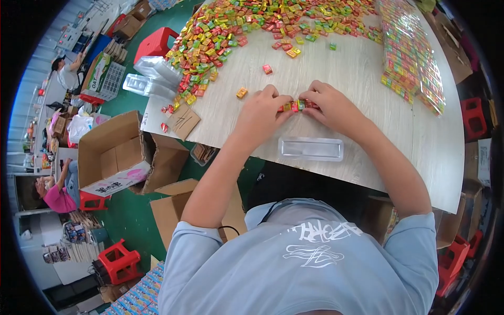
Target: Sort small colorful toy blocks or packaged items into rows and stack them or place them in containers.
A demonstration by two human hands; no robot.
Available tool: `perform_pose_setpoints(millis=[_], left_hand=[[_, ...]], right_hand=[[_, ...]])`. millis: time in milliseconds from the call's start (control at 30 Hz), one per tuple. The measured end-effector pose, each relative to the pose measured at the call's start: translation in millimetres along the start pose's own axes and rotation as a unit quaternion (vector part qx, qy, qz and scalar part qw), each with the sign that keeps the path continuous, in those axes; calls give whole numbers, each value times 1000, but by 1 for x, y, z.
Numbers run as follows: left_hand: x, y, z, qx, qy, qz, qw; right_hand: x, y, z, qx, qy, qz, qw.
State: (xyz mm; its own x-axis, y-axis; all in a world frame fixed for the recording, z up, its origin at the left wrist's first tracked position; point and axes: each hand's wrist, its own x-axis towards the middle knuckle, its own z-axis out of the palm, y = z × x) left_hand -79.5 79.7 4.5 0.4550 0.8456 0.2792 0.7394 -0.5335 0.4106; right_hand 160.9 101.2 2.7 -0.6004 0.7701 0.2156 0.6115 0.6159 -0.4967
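On the pale table, my left hand and my right hand close in from either side on a short row of small colourful wrapped candies. The fingers of each hand pinch one end of the row, hiding its outermost pieces. Red, yellow and green faces show in the gap between the hands. Nearer to me, by the table's front edge, lies a long clear plastic tray with nothing in it. Two single candies lie beyond my left hand, one red and one orange.
A big heap of loose candies spreads over the far table. Clear-wrapped candy packs lie at the right. Stacked clear trays and a cardboard piece sit at the left edge. Open cartons and red stools stand on the floor.
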Motion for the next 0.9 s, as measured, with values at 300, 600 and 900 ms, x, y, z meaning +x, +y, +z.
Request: perform_pose_setpoints(millis=[300,600,900], left_hand=[[-14,34,-18,-40,43,54,997],[-52,57,2,-53,15,54,997],[-88,56,18,-29,85,60,994]], right_hand=[[-42,-48,-33,-16,29,29,999],[-92,-73,-9,-25,43,87,995],[-118,-79,13,-23,107,103,989]])
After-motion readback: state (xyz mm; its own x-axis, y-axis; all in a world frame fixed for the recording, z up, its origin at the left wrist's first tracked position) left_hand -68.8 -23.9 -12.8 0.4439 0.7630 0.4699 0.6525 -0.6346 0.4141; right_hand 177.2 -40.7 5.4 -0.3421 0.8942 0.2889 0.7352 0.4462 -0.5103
